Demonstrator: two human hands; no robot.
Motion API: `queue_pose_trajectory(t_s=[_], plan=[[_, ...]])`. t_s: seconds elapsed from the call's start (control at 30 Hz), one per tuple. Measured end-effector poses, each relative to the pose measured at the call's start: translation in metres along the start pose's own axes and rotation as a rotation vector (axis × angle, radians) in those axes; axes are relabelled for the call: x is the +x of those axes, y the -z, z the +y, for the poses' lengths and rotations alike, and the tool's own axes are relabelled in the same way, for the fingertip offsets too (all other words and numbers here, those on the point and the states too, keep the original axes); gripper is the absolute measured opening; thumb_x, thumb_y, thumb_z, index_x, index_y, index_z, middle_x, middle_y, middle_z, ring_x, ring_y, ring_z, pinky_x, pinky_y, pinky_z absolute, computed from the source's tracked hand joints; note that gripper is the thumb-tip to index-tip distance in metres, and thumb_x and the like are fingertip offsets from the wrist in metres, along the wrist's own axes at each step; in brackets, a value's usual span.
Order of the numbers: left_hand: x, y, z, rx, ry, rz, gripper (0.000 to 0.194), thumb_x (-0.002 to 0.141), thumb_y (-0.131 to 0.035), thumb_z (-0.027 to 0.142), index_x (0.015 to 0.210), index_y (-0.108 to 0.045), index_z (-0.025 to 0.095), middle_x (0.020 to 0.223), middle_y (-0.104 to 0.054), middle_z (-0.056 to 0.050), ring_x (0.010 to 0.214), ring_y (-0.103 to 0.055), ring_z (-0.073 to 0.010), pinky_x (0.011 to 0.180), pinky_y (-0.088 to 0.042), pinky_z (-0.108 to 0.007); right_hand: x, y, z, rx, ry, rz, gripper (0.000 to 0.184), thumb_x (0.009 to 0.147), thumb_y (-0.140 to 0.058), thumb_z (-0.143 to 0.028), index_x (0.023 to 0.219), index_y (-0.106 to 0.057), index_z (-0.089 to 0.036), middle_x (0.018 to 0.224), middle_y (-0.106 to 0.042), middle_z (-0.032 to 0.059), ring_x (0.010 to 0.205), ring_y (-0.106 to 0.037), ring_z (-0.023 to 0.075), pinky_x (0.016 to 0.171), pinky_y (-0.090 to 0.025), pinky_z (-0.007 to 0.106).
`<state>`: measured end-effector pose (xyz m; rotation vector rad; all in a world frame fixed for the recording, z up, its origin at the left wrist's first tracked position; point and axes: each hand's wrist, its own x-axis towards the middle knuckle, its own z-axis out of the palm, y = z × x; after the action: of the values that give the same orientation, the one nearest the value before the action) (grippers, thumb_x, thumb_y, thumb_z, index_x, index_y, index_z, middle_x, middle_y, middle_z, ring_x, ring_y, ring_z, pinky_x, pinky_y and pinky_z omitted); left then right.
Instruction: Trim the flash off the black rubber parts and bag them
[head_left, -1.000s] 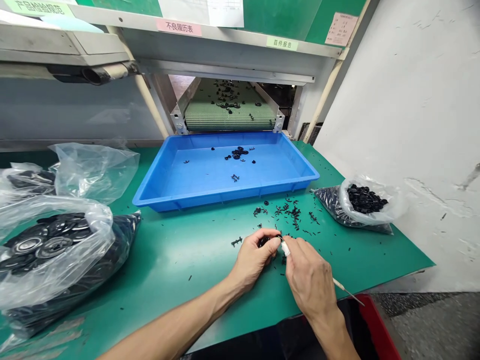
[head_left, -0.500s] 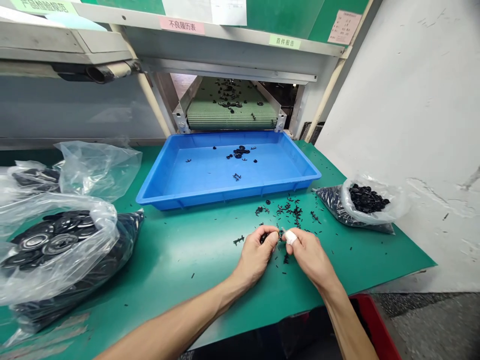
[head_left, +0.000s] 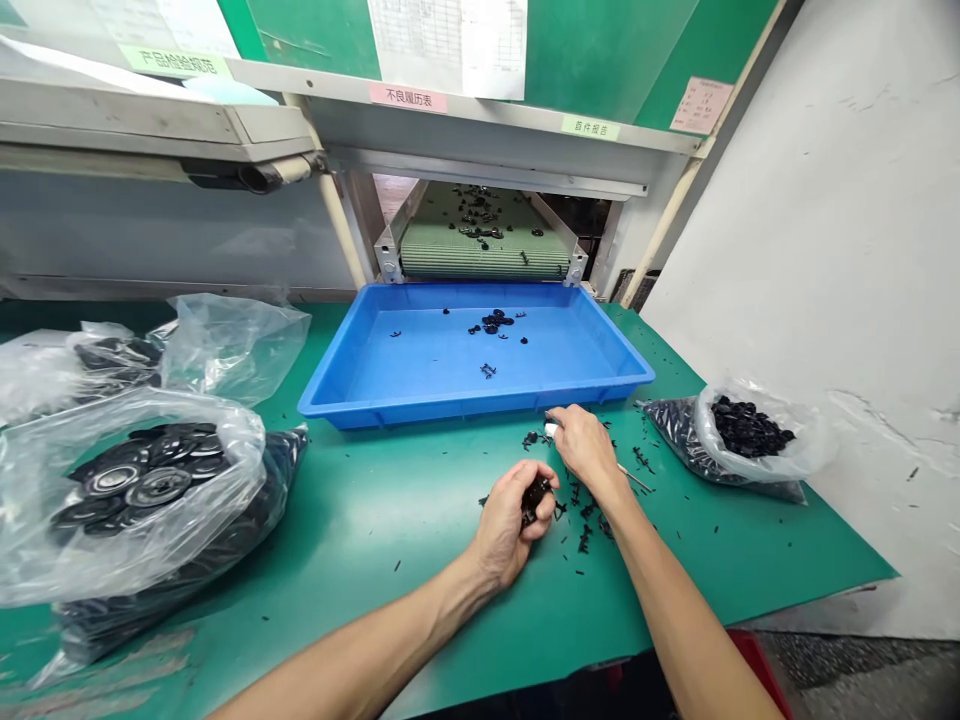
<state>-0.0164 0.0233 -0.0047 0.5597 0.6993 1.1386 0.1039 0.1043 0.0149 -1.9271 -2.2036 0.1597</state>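
The left hand (head_left: 510, 525) is curled like a cup around a bunch of small black parts (head_left: 534, 500). Its grip is mostly closed, with a gap between thumb and fingers where the parts show. The right hand (head_left: 585, 445) is near it, between one and two o'clock from the left hand. Its grip is closed around a thin stick (head_left: 636, 479), which pokes out past the wrist toward four o'clock. I cannot tell if its fingertips pinch anything else. White wrap (head_left: 551, 430) goes around one of its fingers.

Little black bits (head_left: 584, 538) lie all over the green counter (head_left: 360, 620), at three o'clock from the left hand and close by. At twelve o'clock is a big blue tray (head_left: 480, 408) with a few black parts inside. Behind it is a green belt (head_left: 435, 262) with more black parts on it. At nine o'clock a fat clear bag (head_left: 247, 430) is full of round black discs (head_left: 159, 487). Near two o'clock, a smaller bag (head_left: 810, 435) holds little black pieces (head_left: 750, 428).
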Motion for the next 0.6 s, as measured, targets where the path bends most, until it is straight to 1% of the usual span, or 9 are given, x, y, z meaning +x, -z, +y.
queue_pose_trajectory(t_s=[0.07,0.13,0.27,0.37,0.47,0.53,0.6], plan=[[0.001,0.001,0.002,-0.043,0.025,0.007,0.036,0.078,-0.059,0.050,0.074,-0.048,0.016,0.077,-0.054,0.000,0.045,-0.035,-0.0017,0.034,-0.013,-0.014,0.002,-0.001,0.003,0.036,0.031,-0.015,0.037,0.083,-0.039,-0.010,0.107,-0.065,-0.022,0.100,-0.063,0.0082,0.088,-0.059,0.0181,0.073,-0.038,0.026],[0.001,0.001,0.003,-0.046,0.052,0.026,0.040,0.076,-0.058,0.055,0.073,-0.043,0.017,0.073,-0.053,0.001,0.042,-0.035,-0.0016,0.033,-0.012,-0.014,-0.004,0.003,0.009,0.145,0.089,-0.006,0.033,0.082,-0.040,-0.010,0.099,-0.067,-0.020,0.096,-0.064,0.0063,0.086,-0.058,0.0171,0.074,-0.038,0.025],[0.002,0.000,0.003,0.030,0.100,0.020,0.042,0.077,-0.056,0.059,0.078,-0.042,0.019,0.064,-0.048,0.005,0.038,-0.032,-0.0013,0.033,-0.011,-0.013,-0.033,0.024,0.016,0.462,0.245,-0.026,0.025,0.080,-0.044,-0.013,0.091,-0.066,-0.020,0.092,-0.064,0.0025,0.083,-0.057,0.0151,0.076,-0.040,0.025],[0.002,-0.002,0.003,0.094,0.136,-0.008,0.041,0.077,-0.054,0.059,0.085,-0.047,0.019,0.062,-0.047,0.006,0.037,-0.032,-0.0021,0.033,-0.012,-0.014,-0.057,0.039,0.013,0.604,0.317,-0.091,0.027,0.079,-0.043,-0.011,0.090,-0.066,-0.021,0.092,-0.063,0.0015,0.083,-0.057,0.0142,0.075,-0.041,0.024],[0.002,-0.002,0.003,0.150,0.157,-0.059,0.042,0.078,-0.056,0.057,0.090,-0.050,0.017,0.060,-0.047,0.005,0.037,-0.032,-0.0024,0.033,-0.013,-0.014,-0.072,0.044,0.009,0.639,0.309,-0.096,0.029,0.079,-0.041,-0.009,0.087,-0.065,-0.021,0.086,-0.063,0.0001,0.078,-0.056,0.0129,0.070,-0.040,0.023],[0.001,-0.001,0.004,0.176,0.161,-0.091,0.040,0.078,-0.058,0.054,0.091,-0.052,0.017,0.059,-0.047,0.005,0.038,-0.032,-0.0025,0.034,-0.014,-0.014,-0.077,0.043,0.008,0.616,0.242,-0.063,0.024,0.078,-0.043,-0.010,0.086,-0.063,-0.022,0.080,-0.062,-0.0020,0.069,-0.054,0.0116,0.064,-0.038,0.022],[0.001,0.000,0.005,0.195,0.157,-0.128,0.039,0.079,-0.059,0.051,0.096,-0.055,0.016,0.063,-0.050,0.004,0.040,-0.034,-0.0027,0.035,-0.015,-0.015,-0.080,0.041,0.009,0.570,0.167,-0.031,0.020,0.078,-0.045,-0.011,0.084,-0.060,-0.022,0.073,-0.061,-0.0041,0.061,-0.051,0.0105,0.058,-0.036,0.022]])
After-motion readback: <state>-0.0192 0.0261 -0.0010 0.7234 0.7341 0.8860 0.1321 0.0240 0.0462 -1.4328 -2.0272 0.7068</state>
